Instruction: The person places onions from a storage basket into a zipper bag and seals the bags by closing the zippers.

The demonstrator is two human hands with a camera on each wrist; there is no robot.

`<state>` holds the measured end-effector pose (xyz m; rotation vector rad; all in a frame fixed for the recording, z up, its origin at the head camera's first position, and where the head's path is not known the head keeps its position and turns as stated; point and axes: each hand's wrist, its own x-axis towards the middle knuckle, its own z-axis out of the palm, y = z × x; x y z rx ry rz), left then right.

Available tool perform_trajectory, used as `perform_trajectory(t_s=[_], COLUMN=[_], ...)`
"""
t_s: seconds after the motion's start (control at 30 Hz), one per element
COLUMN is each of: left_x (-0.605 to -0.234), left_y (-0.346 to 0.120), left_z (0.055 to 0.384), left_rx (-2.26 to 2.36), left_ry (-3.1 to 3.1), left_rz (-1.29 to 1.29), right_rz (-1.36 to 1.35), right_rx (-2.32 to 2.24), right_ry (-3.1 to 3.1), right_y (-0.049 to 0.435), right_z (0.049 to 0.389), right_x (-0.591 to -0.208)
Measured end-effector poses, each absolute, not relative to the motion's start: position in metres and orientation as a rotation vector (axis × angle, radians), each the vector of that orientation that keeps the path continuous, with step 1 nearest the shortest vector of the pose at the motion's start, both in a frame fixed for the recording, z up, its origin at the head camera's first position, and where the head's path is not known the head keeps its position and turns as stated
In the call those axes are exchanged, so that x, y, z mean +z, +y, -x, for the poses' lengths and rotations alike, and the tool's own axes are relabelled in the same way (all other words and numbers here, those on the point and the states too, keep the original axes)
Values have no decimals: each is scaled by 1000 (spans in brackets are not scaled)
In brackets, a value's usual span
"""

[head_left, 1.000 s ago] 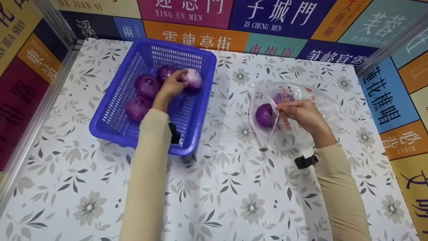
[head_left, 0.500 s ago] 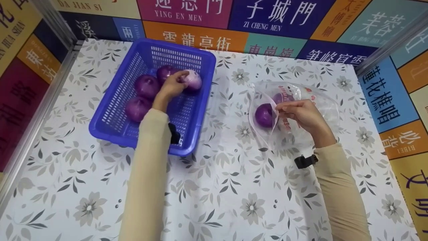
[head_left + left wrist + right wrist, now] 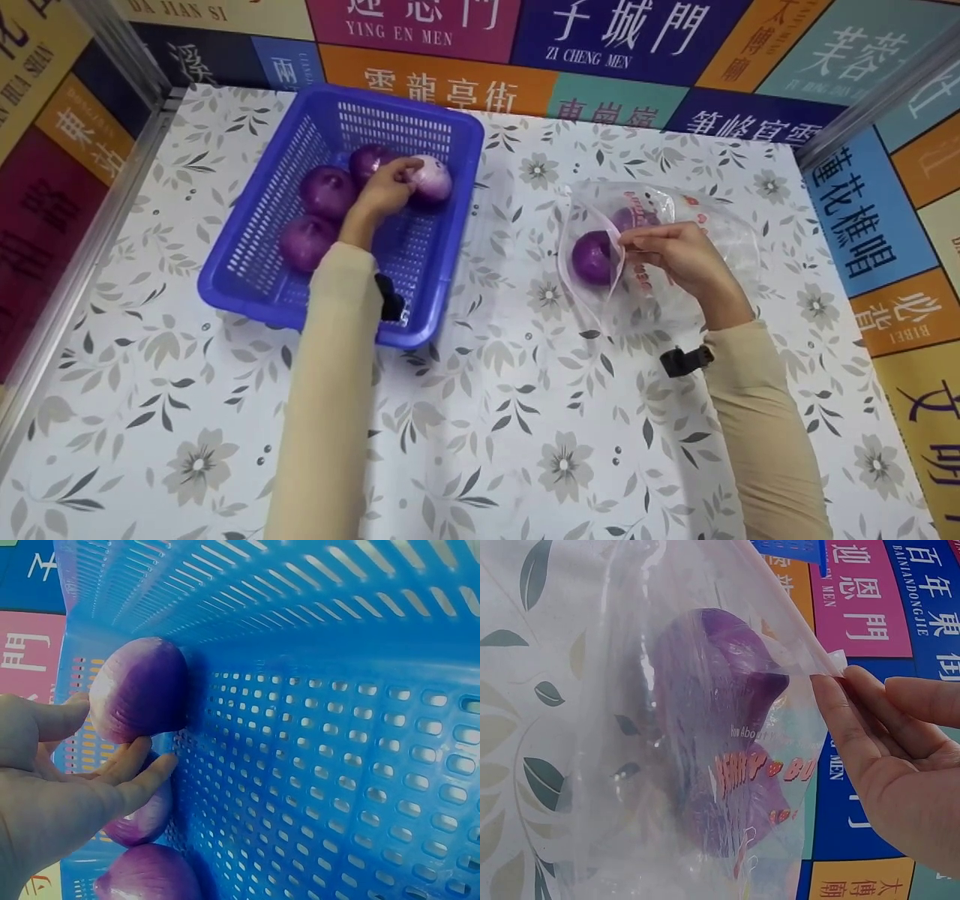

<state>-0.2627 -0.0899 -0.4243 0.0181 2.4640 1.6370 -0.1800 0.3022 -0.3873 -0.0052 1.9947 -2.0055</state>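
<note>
In the head view my left hand (image 3: 386,191) reaches into the blue plastic basket (image 3: 439,281) and holds a pale-topped red onion (image 3: 431,180) at its back right. The left wrist view has my thumb on one side of that onion (image 3: 146,690) and fingertips under it. My right hand (image 3: 686,259) pinches the mouth edge of a clear zip bag (image 3: 712,225) on the table, keeping it parted. One purple onion (image 3: 594,259) lies just inside the bag's mouth, and another (image 3: 634,219) sits behind it, seen through the plastic.
Three more purple onions, one of them the nearest onion (image 3: 307,244), rest along the basket's left side. A floral cloth (image 3: 480,442) covers the table. Panels with printed lettering (image 3: 607,37) stand along the back and both sides.
Almost nothing differs: my left hand stays at the pale-topped onion and my right hand keeps its pinch on the bag. The view has shifted very slightly.
</note>
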Motion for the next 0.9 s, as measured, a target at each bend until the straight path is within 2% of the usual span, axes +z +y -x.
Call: perform_trajectory(t_s=[0.9], left_x=[-425], left_y=[-88], left_z=[267], left_rx=[1666], left_ry=[2458], left_rz=[-12], right_rz=[-1], right_rx=[-1981], right_ry=[2016], right_y=[304], right_z=[180], right_x=[-388])
